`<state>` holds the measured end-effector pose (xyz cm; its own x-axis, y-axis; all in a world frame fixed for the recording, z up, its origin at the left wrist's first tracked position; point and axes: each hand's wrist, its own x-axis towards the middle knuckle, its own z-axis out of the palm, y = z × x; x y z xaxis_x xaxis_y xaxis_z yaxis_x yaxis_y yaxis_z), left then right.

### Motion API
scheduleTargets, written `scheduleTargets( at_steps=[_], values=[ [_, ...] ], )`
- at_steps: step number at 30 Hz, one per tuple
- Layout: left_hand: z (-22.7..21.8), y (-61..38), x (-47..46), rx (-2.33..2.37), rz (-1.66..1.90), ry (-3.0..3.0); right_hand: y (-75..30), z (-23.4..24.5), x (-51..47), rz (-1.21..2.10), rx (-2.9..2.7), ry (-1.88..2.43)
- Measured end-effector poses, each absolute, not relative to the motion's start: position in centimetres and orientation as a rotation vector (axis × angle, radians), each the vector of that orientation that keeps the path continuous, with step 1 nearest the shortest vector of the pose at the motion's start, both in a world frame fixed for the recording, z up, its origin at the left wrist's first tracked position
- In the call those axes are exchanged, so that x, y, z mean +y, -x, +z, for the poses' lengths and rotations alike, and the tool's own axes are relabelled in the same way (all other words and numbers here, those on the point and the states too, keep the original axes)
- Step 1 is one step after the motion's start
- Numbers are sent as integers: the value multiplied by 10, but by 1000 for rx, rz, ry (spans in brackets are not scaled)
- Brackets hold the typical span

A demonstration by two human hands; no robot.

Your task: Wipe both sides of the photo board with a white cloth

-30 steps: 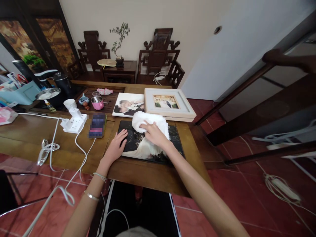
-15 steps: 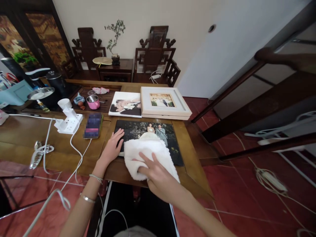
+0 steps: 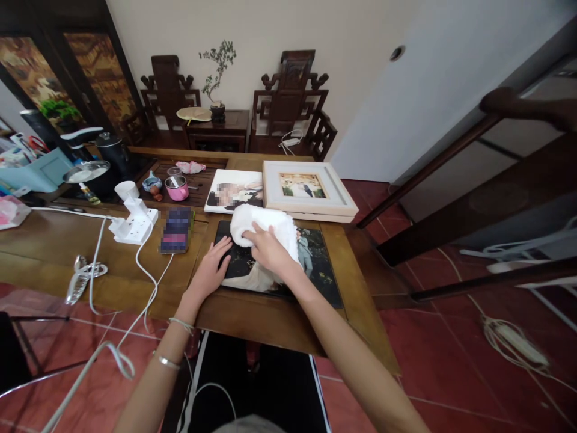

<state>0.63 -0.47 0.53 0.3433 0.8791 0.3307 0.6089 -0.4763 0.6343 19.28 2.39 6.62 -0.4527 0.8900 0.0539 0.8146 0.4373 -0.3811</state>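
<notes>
A dark photo panel (image 3: 325, 278) with a picture of a couple lies flat near the table's front edge. Across its upper left part is a folded white cloth (image 3: 259, 215), which hides some of the picture. My right hand (image 3: 271, 249) presses on this cloth and grips it, index finger stretched out and the other fingers partly hidden. At the panel's left edge my left hand (image 3: 213, 267) rests flat with its fingers extended, holding nothing.
Behind the panel lie a white photo board (image 3: 220, 191) and a pale picture frame (image 3: 339, 192). To the left are a phone (image 3: 177, 230), a white power strip (image 3: 142, 227) with trailing cables, a pink cup (image 3: 178, 190) and a silver, shiny object (image 3: 81, 278).
My right hand has pushed the white cloth away from me, from the panel's near edge to its far left part. My left hand stays at the panel's left edge. The view has shifted slightly.
</notes>
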Motion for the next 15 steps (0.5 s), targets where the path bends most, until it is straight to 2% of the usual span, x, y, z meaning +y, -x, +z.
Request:
scheduleTargets(
  at_steps=[4,10,15],
  values=[
    [8,-8,-6,1317,908,-2197,-197,64,-27,447,-2463,1479],
    [9,-9,-6,1323,893,-2203,-216,71,-109,644,-2569,1294],
    [7,-9,-5,1309,920,-2201,-241,71,-93,622,-2500,1432]
  ],
)
